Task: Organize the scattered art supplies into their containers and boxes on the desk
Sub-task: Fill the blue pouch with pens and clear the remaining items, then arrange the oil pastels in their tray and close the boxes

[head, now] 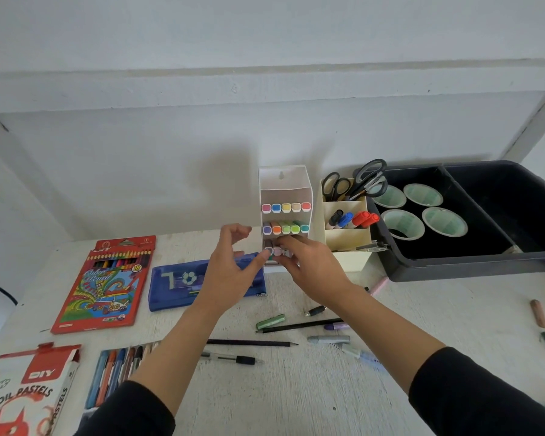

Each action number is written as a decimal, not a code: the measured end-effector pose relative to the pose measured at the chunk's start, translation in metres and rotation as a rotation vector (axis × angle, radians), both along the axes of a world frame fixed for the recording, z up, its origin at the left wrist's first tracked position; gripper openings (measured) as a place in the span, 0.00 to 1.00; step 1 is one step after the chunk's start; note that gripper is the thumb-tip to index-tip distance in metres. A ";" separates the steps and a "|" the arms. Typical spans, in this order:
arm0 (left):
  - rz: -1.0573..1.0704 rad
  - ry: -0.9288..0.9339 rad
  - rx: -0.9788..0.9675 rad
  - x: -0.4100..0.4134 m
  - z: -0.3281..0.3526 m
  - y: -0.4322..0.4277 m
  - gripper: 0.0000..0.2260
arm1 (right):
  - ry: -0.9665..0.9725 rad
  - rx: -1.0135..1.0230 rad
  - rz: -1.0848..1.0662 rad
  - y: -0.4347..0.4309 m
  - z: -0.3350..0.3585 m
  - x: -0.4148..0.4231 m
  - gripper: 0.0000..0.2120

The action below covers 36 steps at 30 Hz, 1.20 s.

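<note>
A white tiered marker rack (284,184) stands at the back of the desk, with coloured markers lying in its upper two rows and a few in the bottom row. My right hand (309,265) is at the bottom row, its fingers closed on a pale marker (285,252) that lies partly in the slot. My left hand (230,262) hovers just left of the rack with its fingers spread, one fingertip near the bottom row. Loose on the desk lie a green marker (270,321), a grey marker (328,339), a purple marker (337,326), black pencils (252,343) and a pen (230,359).
A cream organizer (348,237) with scissors and markers stands right of the rack, beside a dark tray (472,265) with several cups. At left are a blue pencil case (177,284), a coloured pencil box (107,281), an oil pastels box (26,391) and a pen set (117,372).
</note>
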<state>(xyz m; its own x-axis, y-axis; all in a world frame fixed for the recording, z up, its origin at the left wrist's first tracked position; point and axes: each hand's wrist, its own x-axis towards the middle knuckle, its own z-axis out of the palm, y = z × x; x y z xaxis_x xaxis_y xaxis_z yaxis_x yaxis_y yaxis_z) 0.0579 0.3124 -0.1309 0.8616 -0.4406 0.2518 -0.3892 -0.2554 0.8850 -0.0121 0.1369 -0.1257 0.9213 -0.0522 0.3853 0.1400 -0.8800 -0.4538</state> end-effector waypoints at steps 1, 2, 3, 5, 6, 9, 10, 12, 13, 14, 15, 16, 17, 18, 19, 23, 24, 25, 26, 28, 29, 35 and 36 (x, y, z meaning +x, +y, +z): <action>-0.048 0.121 -0.041 0.002 0.000 0.000 0.24 | 0.009 -0.004 -0.001 0.000 0.001 0.001 0.14; -0.098 0.204 -0.068 0.004 -0.001 0.000 0.26 | 0.016 -0.006 -0.002 0.000 0.001 0.002 0.14; -0.143 0.244 -0.068 0.006 -0.002 -0.001 0.28 | 0.021 -0.007 -0.003 0.000 0.001 0.002 0.14; -0.209 0.239 -0.033 0.006 -0.002 -0.002 0.26 | 0.032 0.000 0.001 0.000 0.001 0.003 0.14; -0.214 0.221 -0.028 0.006 -0.002 -0.003 0.24 | 0.034 0.003 0.003 0.000 0.002 0.003 0.14; -0.159 0.178 -0.030 0.003 0.001 -0.006 0.17 | 0.045 0.010 0.000 -0.001 0.003 0.004 0.14; -0.129 0.165 -0.023 0.003 0.002 -0.008 0.16 | 0.056 0.010 -0.002 -0.002 0.003 0.005 0.14; -0.069 0.125 -0.008 0.002 0.003 -0.011 0.13 | 0.082 0.005 -0.008 -0.002 0.004 0.007 0.13; -0.040 0.097 0.005 0.003 0.004 -0.013 0.12 | 0.091 -0.001 -0.011 -0.003 0.005 0.008 0.13; -0.017 0.070 0.019 0.003 0.004 -0.014 0.12 | 0.098 -0.005 -0.011 -0.002 0.005 0.008 0.13; -0.003 0.053 0.031 0.003 0.005 -0.014 0.11 | 0.104 -0.005 -0.010 -0.002 0.005 0.008 0.13; 0.003 0.048 0.038 0.003 0.005 -0.014 0.12 | 0.111 -0.001 -0.006 -0.002 0.006 0.007 0.13; 0.004 0.052 0.041 0.003 0.006 -0.013 0.12 | 0.116 0.005 0.001 -0.003 0.007 0.007 0.13; 0.004 0.057 0.043 0.004 0.006 -0.013 0.13 | 0.123 0.013 0.010 -0.003 0.008 0.006 0.13; 0.005 0.060 0.046 0.004 0.006 -0.012 0.13 | 0.135 0.022 0.019 -0.005 0.010 0.006 0.14; 0.037 0.074 0.065 0.001 0.010 -0.012 0.14 | 0.202 0.043 0.055 -0.010 0.016 0.002 0.15; 0.054 0.077 0.068 0.000 0.011 -0.012 0.13 | 0.203 0.042 0.054 -0.010 0.016 0.000 0.14; 0.072 0.079 0.069 -0.002 0.012 -0.012 0.11 | 0.200 0.042 0.049 -0.009 0.016 -0.003 0.14; 0.090 0.076 0.071 -0.003 0.013 -0.013 0.10 | 0.196 0.044 0.045 -0.008 0.016 -0.005 0.14; 0.121 0.065 0.085 -0.006 0.018 -0.015 0.09 | 0.189 0.054 0.034 -0.006 0.015 -0.012 0.15; 0.127 0.062 0.100 -0.007 0.020 -0.016 0.09 | 0.178 0.058 0.027 -0.005 0.014 -0.015 0.15; 0.087 0.080 0.192 -0.011 0.022 -0.017 0.15 | 0.148 0.119 -0.025 -0.015 0.014 -0.061 0.06; 0.084 0.086 0.198 -0.011 0.021 -0.016 0.15 | 0.237 0.124 -0.022 -0.020 0.015 -0.072 0.06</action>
